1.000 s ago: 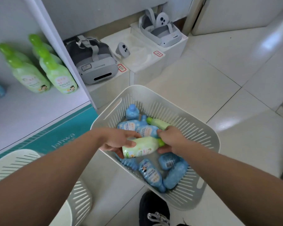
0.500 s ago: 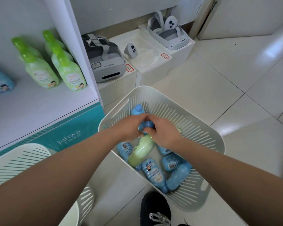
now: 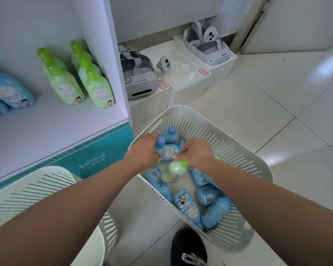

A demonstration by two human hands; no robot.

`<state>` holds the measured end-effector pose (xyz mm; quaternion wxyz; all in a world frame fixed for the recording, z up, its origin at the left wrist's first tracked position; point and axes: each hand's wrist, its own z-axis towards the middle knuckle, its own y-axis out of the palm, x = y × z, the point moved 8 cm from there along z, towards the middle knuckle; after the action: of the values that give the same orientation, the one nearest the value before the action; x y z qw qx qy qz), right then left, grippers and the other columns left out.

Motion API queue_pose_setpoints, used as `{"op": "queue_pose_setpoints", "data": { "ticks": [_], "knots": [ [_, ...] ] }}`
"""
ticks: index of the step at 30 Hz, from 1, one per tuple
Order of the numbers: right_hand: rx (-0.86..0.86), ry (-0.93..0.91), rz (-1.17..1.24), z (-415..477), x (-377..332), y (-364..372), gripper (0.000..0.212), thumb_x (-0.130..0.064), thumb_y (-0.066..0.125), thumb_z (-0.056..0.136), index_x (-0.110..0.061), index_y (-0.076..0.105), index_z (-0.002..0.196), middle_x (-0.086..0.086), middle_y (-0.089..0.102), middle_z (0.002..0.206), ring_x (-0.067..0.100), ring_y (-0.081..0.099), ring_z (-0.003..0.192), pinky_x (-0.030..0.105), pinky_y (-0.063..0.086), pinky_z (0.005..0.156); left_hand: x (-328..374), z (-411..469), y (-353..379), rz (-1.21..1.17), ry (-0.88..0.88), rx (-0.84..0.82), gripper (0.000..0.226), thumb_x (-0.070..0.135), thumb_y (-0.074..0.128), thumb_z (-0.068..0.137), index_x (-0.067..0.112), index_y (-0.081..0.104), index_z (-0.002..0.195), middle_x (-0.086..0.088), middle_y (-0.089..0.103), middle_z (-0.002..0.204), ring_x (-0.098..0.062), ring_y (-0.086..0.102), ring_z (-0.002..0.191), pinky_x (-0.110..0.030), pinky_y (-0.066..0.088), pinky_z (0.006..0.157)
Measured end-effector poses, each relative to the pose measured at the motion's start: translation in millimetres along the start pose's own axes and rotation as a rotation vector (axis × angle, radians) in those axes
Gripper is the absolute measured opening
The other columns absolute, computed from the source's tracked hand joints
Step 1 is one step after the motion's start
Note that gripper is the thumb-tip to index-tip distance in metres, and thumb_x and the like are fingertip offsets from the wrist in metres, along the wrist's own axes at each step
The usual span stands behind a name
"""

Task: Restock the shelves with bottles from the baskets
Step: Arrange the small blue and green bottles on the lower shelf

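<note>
A white slotted basket (image 3: 244,156) stands on the floor with several blue bottles (image 3: 186,206) lying in it. My left hand (image 3: 143,153) grips one blue bottle (image 3: 168,149) near its cap, lifted over the pile. My right hand (image 3: 197,153) touches that bottle's other end with its fingertips and holds a green bottle (image 3: 173,171) by its green cap; the bottle hangs tilted below the hand and looks blurred. On the white shelf (image 3: 46,131) to the left stand several green bottles (image 3: 66,87) and, farther left, blue bottles (image 3: 11,91).
A second white basket (image 3: 37,189) sits at the lower left under my left arm. Behind the shelf's side panel, headsets (image 3: 139,77) and controllers rest on white boxes (image 3: 185,73). My black shoe (image 3: 188,246) is beside the basket. Tiled floor spreads to the right.
My left hand let go of the green bottle and took hold of a blue bottle. The green bottle swung down under my right hand. The view shifted so more of the shelf shows.
</note>
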<state>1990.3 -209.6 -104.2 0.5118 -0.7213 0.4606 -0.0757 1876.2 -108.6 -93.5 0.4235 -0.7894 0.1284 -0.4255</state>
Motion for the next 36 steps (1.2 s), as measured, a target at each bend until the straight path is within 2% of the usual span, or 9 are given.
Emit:
{"op": "queue_pose_setpoints", "data": {
  "ticks": [2, 5, 9, 13, 16, 20, 24, 29, 36],
  "knots": [
    [-0.046, 0.128, 0.017, 3.0, 22.0, 14.7, 0.039, -0.045, 0.077, 0.070, -0.010, 0.063, 0.083, 0.010, 0.070, 0.085, 0.028, 0.069, 0.079, 0.036, 0.056, 0.080, -2.6, -2.2, 4.9, 0.033, 0.009, -0.025, 0.034, 0.022, 0.065, 0.082, 0.015, 0.049, 0.111, -0.006, 0.055, 0.111, -0.027, 0.053, 0.101, -0.037, 0.044, 0.086],
    [-0.091, 0.295, 0.154, 2.8, 50.8, 37.7, 0.035, -0.029, 0.083, 0.064, -0.004, 0.070, 0.086, 0.009, 0.069, 0.074, 0.026, 0.070, 0.074, 0.037, 0.058, 0.077, -4.8, -3.8, 11.9, 0.087, 0.019, -0.060, 0.035, 0.025, 0.064, 0.084, 0.017, 0.046, 0.112, -0.004, 0.056, 0.109, -0.026, 0.054, 0.100, -0.034, 0.042, 0.082],
    [-0.099, 0.348, 0.219, 6.8, 67.1, 49.0, 0.034, -0.014, 0.076, 0.069, -0.006, 0.071, 0.101, 0.006, 0.068, 0.090, 0.022, 0.065, 0.085, 0.030, 0.054, 0.081, -3.2, -4.1, 24.2, 0.074, 0.034, -0.114, 0.036, 0.025, 0.062, 0.086, 0.020, 0.041, 0.114, -0.005, 0.056, 0.105, -0.026, 0.055, 0.093, -0.037, 0.045, 0.078],
    [-0.080, 0.226, 0.193, 11.3, 57.9, 55.5, 0.035, -0.001, 0.065, 0.077, -0.018, 0.070, 0.107, -0.003, 0.061, 0.092, 0.017, 0.057, 0.089, 0.025, 0.047, 0.079, -4.4, -3.4, 28.5, 0.089, 0.005, -0.097, 0.033, 0.029, 0.062, 0.086, 0.022, 0.041, 0.112, -0.003, 0.059, 0.105, -0.027, 0.058, 0.093, -0.034, 0.043, 0.072],
    [-0.028, 0.043, 0.082, 12.5, 32.4, 59.7, 0.033, -0.013, 0.064, 0.081, -0.024, 0.067, 0.112, 0.001, 0.066, 0.110, 0.022, 0.061, 0.104, 0.029, 0.048, 0.087, -4.7, -4.0, 28.3, 0.115, 0.000, -0.092, 0.029, 0.030, 0.061, 0.088, 0.022, 0.043, 0.109, -0.004, 0.062, 0.104, -0.027, 0.059, 0.095, -0.032, 0.039, 0.069],
    [-0.026, -0.145, -0.180, 7.5, 8.8, 61.8, 0.032, -0.022, 0.058, 0.089, -0.014, 0.057, 0.120, 0.009, 0.058, 0.116, 0.028, 0.057, 0.108, 0.033, 0.044, 0.086, -4.6, -6.4, 24.1, 0.072, -0.024, -0.074, 0.029, 0.032, 0.063, 0.087, 0.020, 0.048, 0.110, -0.005, 0.064, 0.102, -0.027, 0.060, 0.094, -0.031, 0.038, 0.069],
    [-0.059, -0.143, -0.190, 2.3, 16.2, 62.7, 0.017, -0.019, 0.060, 0.086, -0.013, 0.047, 0.096, 0.012, 0.060, 0.103, 0.032, 0.058, 0.098, 0.031, 0.039, 0.071, -3.0, -11.3, 20.0, 0.004, -0.023, -0.055, 0.027, 0.029, 0.065, 0.086, 0.019, 0.051, 0.106, -0.006, 0.063, 0.095, -0.028, 0.060, 0.091, -0.034, 0.044, 0.074],
    [0.010, -0.177, -0.202, -4.2, 12.7, 31.5, 0.030, -0.023, 0.057, 0.090, -0.013, 0.055, 0.118, 0.011, 0.062, 0.111, 0.030, 0.058, 0.104, 0.034, 0.045, 0.083, 1.9, -19.6, 0.0, -0.109, -0.019, 0.011, 0.025, 0.028, 0.070, 0.082, 0.020, 0.054, 0.098, -0.003, 0.061, 0.085, -0.026, 0.058, 0.082, -0.035, 0.046, 0.071],
    [0.105, -0.282, -0.350, -25.6, -28.3, -18.4, 0.028, -0.036, 0.054, 0.092, -0.014, 0.056, 0.108, 0.007, 0.059, 0.107, 0.027, 0.058, 0.100, 0.035, 0.045, 0.082, 12.3, -42.6, -53.4, -0.254, 0.017, 0.126, 0.025, 0.022, 0.074, 0.078, 0.021, 0.059, 0.098, 0.000, 0.055, 0.102, -0.021, 0.059, 0.084, -0.038, 0.050, 0.080]
  ]
}}
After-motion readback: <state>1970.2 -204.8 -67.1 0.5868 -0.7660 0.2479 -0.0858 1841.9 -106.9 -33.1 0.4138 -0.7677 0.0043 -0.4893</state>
